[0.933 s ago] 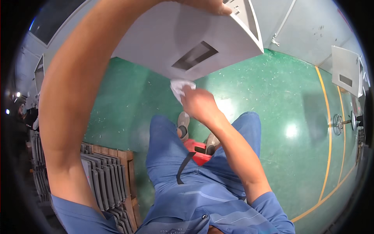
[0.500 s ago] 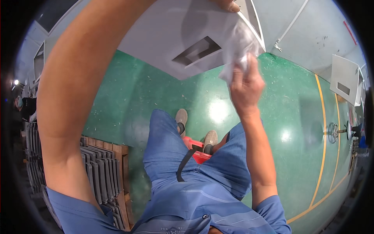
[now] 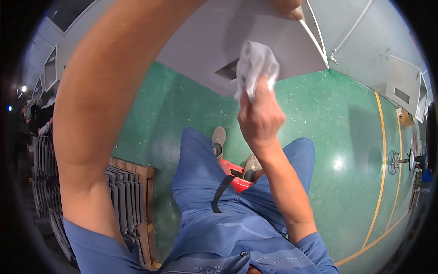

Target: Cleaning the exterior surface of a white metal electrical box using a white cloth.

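A light grey panel (image 3: 191, 50) hangs in front of me at the top, with a rectangular cut-out (image 3: 226, 70) near its lower edge. At the panel's upper right edge, my left hand (image 3: 288, 7) has its fingers closed round the rim; part of the hand runs out of the picture. Bunched in my right hand (image 3: 262, 114) is a white cloth (image 3: 258, 61). It lies against the panel's face and hides the right part of the cut-out.
Beneath me is a red seat (image 3: 240, 184). Dark flat parts stand in rows on a wooden pallet (image 3: 145, 172) at the left. Another panel (image 3: 403, 86) with a cut-out stands at the far right. Yellow lines (image 3: 381, 150) cross the green floor; a person (image 3: 40, 118) is at the far left.
My right hand has moved left with the cloth, from the panel's right edge across to the cut-out. My left hand still grips the rim; the view has shifted a little.
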{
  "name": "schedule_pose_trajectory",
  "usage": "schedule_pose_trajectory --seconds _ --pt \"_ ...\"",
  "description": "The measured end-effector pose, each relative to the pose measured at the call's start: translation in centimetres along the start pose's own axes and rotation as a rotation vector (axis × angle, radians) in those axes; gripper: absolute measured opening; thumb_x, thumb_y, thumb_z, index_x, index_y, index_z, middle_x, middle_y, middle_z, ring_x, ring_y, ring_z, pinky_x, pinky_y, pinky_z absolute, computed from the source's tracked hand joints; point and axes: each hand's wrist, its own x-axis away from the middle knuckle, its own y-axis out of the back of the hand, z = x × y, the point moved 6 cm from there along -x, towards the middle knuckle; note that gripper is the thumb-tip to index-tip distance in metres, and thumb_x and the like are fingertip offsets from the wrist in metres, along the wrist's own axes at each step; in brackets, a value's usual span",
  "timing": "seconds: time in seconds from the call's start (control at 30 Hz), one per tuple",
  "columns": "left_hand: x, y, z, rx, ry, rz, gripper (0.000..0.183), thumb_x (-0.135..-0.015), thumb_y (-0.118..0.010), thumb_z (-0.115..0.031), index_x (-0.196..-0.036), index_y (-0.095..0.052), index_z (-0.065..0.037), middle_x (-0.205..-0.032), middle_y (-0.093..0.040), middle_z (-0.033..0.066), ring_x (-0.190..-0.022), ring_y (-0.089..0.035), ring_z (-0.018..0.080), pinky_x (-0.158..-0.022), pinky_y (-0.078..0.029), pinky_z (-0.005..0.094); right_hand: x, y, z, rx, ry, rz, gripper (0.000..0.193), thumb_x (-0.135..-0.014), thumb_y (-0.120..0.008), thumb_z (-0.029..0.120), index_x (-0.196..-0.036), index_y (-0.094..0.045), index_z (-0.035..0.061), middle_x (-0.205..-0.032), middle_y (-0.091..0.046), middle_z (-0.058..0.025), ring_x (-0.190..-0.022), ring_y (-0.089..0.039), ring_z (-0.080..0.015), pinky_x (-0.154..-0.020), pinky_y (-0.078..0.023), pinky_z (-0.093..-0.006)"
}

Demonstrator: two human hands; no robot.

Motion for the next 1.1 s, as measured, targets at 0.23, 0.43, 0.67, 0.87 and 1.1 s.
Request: schedule_pose_trajectory --seconds 0.23,0.43,0.67,0.87,1.1 --pt "1.6 0.1 -2.0 -0.048 0.230 -0.051 0.041 -0.077 -0.065 -0.031 -0.097 -0.071 0.004 -0.097 -0.069 0.0236 -0.091 -0.067 0.0337 -0.082 -0.052 0.0386 1.3 -8.1 -0.8 -0.066 -0.713 0.973 0.041 -0.091 -0.051 0.024 -0.119 -0.050 -0.0054 -0.108 -0.063 -0.0311 -0.095 -0.065 -0.0430 -0.085 -0.052 -0.0472" --pt "1.9 -0.3 0.6 -0.048 0.049 -0.078 0.039 -0.074 -0.066 -0.030 -0.093 -0.072 0.004 -0.095 -0.069 0.0233 -0.091 -0.067 0.0338 -0.082 -0.052 0.0391 0.5 -9.8 -1.7 -0.433 -0.636 1.065 0.041 -0.088 -0.050 0.028 -0.113 -0.060 -0.0034 -0.102 -0.068 -0.0249 -0.105 -0.062 -0.0402 -0.094 -0.047 -0.0450" --pt "3.4 0.4 3.1 0.061 0.159 -0.067 0.039 -0.075 -0.071 -0.034 -0.088 -0.072 0.003 -0.087 -0.070 0.0201 -0.084 -0.067 0.0298 -0.073 -0.051 0.0391 4.7 -5.1 4.5 -0.428 -0.358 1.079 0.050 -0.083 -0.062 0.020 -0.129 -0.054 0.0017 -0.079 -0.065 -0.0223 -0.077 -0.065 -0.0387 -0.069 -0.051 -0.0463" --pt "3.6 0.4 4.7 0.066 0.160 -0.024 0.038 -0.076 -0.070 -0.036 -0.081 -0.070 0.002 -0.078 -0.067 0.0199 -0.076 -0.064 0.0302 -0.068 -0.049 0.0402 2.1 -8.6 4.0 -0.229 -0.050 0.528 0.045 -0.082 -0.063 0.014 -0.126 -0.056 0.0132 -0.084 -0.066 -0.0180 -0.074 -0.066 -0.0364 -0.059 -0.052 -0.0446" --pt "1.7 -1.1 6.8 -0.063 0.252 -0.057 0.041 -0.076 -0.071 -0.038 -0.082 -0.069 0.003 -0.075 -0.067 0.0183 -0.070 -0.063 0.0284 -0.064 -0.048 0.0376 18.8 -10.2 -17.8 0.341 -0.399 1.267 0.029 -0.082 -0.057 0.022 -0.109 -0.065 0.0168 -0.085 -0.069 -0.0169 -0.079 -0.067 -0.0382 -0.071 -0.053 -0.0486"
